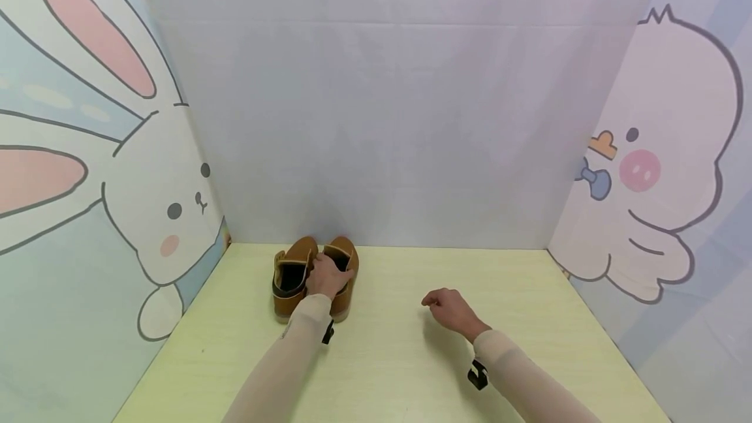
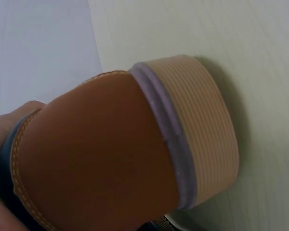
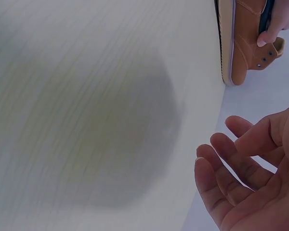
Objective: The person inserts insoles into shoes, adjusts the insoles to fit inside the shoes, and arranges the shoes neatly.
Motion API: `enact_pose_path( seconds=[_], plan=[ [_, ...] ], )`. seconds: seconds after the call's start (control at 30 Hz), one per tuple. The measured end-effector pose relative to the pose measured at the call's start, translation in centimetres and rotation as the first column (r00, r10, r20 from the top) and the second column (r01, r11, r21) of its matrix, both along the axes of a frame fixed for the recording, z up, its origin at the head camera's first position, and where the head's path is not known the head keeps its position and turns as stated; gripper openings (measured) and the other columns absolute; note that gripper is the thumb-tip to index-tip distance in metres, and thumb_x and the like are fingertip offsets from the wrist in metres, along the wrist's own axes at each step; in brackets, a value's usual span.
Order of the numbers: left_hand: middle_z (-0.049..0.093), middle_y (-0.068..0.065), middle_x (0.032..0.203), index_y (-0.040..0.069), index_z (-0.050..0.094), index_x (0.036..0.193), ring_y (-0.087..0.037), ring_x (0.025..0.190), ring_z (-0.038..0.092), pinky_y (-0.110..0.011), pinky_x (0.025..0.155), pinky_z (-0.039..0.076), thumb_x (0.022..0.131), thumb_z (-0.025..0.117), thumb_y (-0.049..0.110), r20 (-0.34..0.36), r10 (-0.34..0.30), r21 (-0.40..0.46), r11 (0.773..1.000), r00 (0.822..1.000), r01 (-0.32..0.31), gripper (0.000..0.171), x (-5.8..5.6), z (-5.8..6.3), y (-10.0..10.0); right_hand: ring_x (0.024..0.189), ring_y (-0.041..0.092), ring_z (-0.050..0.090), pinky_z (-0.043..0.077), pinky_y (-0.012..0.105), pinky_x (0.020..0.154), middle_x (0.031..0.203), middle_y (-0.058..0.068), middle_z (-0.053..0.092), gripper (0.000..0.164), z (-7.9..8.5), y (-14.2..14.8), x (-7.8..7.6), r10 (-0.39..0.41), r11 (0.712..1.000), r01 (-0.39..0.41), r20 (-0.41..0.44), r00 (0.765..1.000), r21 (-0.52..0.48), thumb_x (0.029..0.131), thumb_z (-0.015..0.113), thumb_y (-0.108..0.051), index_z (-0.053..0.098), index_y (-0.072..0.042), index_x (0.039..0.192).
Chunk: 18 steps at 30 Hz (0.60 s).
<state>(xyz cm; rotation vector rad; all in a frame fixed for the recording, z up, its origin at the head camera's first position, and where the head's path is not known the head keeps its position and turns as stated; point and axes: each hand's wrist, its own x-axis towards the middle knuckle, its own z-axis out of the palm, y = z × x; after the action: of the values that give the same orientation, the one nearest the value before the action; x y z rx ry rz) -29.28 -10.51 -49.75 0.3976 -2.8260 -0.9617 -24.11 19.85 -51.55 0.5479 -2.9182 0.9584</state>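
Observation:
A pair of brown leather shoes with pale soles stands side by side at the back left of the table. My left hand (image 1: 326,276) grips the right shoe (image 1: 341,307) across its opening, thumb on the outer side and fingers toward the other shoe. The left shoe (image 1: 286,305) is beside that hand. From the left wrist, the heel of the gripped shoe (image 2: 96,154) fills much of the view, its ribbed sole close to the tabletop. Over the table's right half, my right hand (image 1: 454,312) hovers with loosely curled fingers and holds nothing.
The pale wood-grain table (image 1: 388,358) meets a plain grey backdrop (image 1: 382,116) just behind the shoe toes. Side panels carry a rabbit drawing (image 1: 158,214) at left and a chick drawing (image 1: 664,181) at right. A dark strap piece (image 1: 478,375) hangs under the right wrist.

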Motion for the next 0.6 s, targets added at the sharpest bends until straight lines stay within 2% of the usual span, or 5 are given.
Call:
enact_pose_path(
  seconds=[0.23, 0.4, 0.47, 0.5, 0.6],
  plan=[
    [0.041, -0.037, 0.144, -0.007, 0.012, 0.158, -0.049, 0.100, 0.063, -0.059, 0.080, 0.054, 0.088, 0.078, 0.046, -0.017, -0.064, 0.021, 0.998, 0.998, 0.065, 0.110, 1.1, 0.9, 0.0, 0.099, 0.029, 0.069, 0.056, 0.048, 0.085, 0.103, 0.008, 0.074, 0.027, 0.1, 0.6, 0.1, 0.024, 1.000, -0.024, 0.010, 1.000, 0.005, 0.093, 0.053, 0.004, 0.077, -0.003, 0.103],
    [0.034, -0.038, 0.151, -0.010, 0.020, 0.156, -0.053, 0.124, 0.052, -0.061, 0.099, 0.046, 0.097, 0.070, 0.037, -0.085, -0.193, -0.035, 0.981, 0.977, 0.191, 0.090, 4.0, 3.5, -0.3, 0.099, 0.026, 0.068, 0.055, 0.045, 0.082, 0.109, 0.008, 0.072, 0.024, 0.6, 2.2, 0.6, 0.052, 0.999, -0.052, 0.000, 0.999, -0.012, 0.100, 0.055, -0.004, 0.074, -0.003, 0.113],
    [0.031, -0.030, 0.157, -0.005, 0.024, 0.158, -0.047, 0.135, 0.044, -0.059, 0.107, 0.041, 0.100, 0.066, 0.038, -0.131, -0.295, -0.095, 0.954, 0.946, 0.284, 0.083, 5.2, 4.7, -0.5, 0.101, 0.027, 0.067, 0.055, 0.046, 0.083, 0.113, 0.009, 0.071, 0.024, 1.0, 2.8, 1.0, 0.059, 0.998, -0.060, -0.017, 0.998, -0.020, 0.102, 0.058, -0.013, 0.071, -0.004, 0.121],
    [0.030, -0.026, 0.160, -0.002, 0.025, 0.159, -0.043, 0.140, 0.040, -0.058, 0.110, 0.038, 0.101, 0.064, 0.039, -0.162, -0.359, -0.136, 0.931, 0.919, 0.339, 0.081, 5.8, 5.3, -0.7, 0.106, 0.028, 0.066, 0.054, 0.048, 0.085, 0.118, 0.009, 0.070, 0.028, 1.3, 3.1, 1.2, 0.061, 0.998, -0.062, -0.026, 0.998, -0.023, 0.103, 0.059, -0.019, 0.069, -0.005, 0.126],
    [0.023, -0.014, 0.166, 0.008, 0.023, 0.162, -0.035, 0.151, 0.023, -0.059, 0.118, 0.022, 0.101, 0.060, 0.049, -0.240, -0.570, -0.316, 0.811, 0.786, 0.492, 0.081, 7.1, 6.6, -1.5, 0.128, 0.036, 0.054, 0.047, 0.058, 0.098, 0.139, 0.013, 0.059, 0.050, 2.4, 3.8, 1.9, 0.106, 0.994, -0.107, -0.073, 0.992, -0.016, 0.102, 0.061, -0.038, 0.057, -0.011, 0.145]
  ],
)
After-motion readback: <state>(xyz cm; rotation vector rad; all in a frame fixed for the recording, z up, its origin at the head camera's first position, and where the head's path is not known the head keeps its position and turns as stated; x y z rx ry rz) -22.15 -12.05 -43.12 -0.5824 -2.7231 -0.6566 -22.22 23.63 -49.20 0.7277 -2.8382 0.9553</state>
